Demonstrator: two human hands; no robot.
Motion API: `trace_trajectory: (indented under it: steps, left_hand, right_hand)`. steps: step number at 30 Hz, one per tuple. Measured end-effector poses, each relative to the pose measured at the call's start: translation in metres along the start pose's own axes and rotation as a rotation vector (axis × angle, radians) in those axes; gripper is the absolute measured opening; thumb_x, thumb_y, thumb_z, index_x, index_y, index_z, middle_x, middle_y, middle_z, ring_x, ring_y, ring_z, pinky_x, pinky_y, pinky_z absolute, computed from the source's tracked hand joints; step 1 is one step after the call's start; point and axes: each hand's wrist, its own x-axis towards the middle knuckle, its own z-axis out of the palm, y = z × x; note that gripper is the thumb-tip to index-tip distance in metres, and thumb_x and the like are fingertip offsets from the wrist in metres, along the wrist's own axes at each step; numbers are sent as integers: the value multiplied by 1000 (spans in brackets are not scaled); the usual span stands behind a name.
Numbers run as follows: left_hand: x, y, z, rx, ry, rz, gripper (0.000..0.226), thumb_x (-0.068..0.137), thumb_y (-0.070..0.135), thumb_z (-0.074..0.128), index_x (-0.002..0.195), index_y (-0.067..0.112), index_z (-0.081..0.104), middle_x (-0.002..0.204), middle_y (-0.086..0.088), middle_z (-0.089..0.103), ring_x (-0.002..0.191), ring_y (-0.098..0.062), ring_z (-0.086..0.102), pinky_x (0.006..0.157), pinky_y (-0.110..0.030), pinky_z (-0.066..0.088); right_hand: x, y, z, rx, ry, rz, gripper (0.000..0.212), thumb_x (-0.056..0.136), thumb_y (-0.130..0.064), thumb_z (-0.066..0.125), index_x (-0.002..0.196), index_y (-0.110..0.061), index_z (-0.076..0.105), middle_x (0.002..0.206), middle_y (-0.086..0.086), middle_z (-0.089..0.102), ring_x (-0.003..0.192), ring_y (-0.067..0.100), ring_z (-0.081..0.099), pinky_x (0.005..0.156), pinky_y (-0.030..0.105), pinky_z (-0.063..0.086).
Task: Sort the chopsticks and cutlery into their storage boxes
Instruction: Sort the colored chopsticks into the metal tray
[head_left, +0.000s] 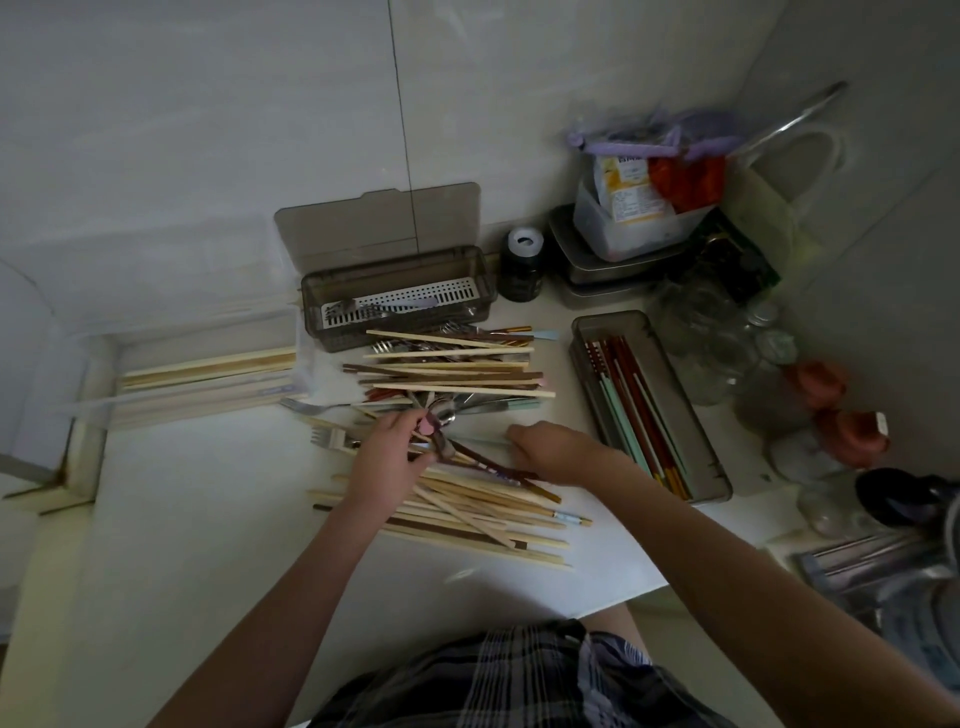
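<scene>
A heap of wooden and coloured chopsticks (457, 371) mixed with forks and spoons lies mid-counter, with a second chopstick heap (483, 514) nearer me. My left hand (387, 457) grips a bundle of spoons and cutlery (439, 423), one with a pink handle. My right hand (558, 449) rests palm down on the pile, fingers on a pale green chopstick; whether it grips is unclear. A lidded brown box (397, 296) with a white slotted insert holds forks. A grey tray (649, 405) at the right holds red, green and yellow chopsticks. A clear box (208, 374) at the left holds pale wooden chopsticks.
Loose forks (332, 436) lie left of my left hand. A dark jar (522, 267), stacked food containers (623, 244), glass jars (722, 343) and orange-capped items (852, 436) crowd the back right corner. The wall runs close behind the boxes.
</scene>
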Motion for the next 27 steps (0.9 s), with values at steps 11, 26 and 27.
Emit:
trace_trajectory:
  steps: [11, 26, 27]
  left_hand:
    - [2, 25, 9, 361, -161, 174, 49, 88, 37, 52, 136, 30, 43, 147, -1, 27, 134, -24, 21, 110, -48, 24]
    - [29, 63, 33, 474, -167, 322, 16, 91, 30, 52, 103, 25, 60, 112, 6, 57, 111, -15, 46, 100, -36, 26]
    - [31, 64, 34, 503, -180, 324, 15, 91, 31, 51, 103, 25, 59, 112, 6, 56, 112, -15, 45, 98, -36, 26]
  right_hand:
    - [-35, -5, -12, 695, 689, 179, 17, 101, -18, 36, 102, -17, 53, 81, 5, 59, 71, 21, 59, 61, 36, 51]
    - [-109, 74, 10, 795, 1390, 697, 8, 88, -8, 51, 87, -12, 58, 73, -2, 58, 63, 15, 52, 61, 34, 44]
    - [-109, 76, 18, 739, 1310, 697, 9, 87, -6, 53, 88, -11, 61, 77, 1, 61, 68, 18, 55, 62, 34, 45]
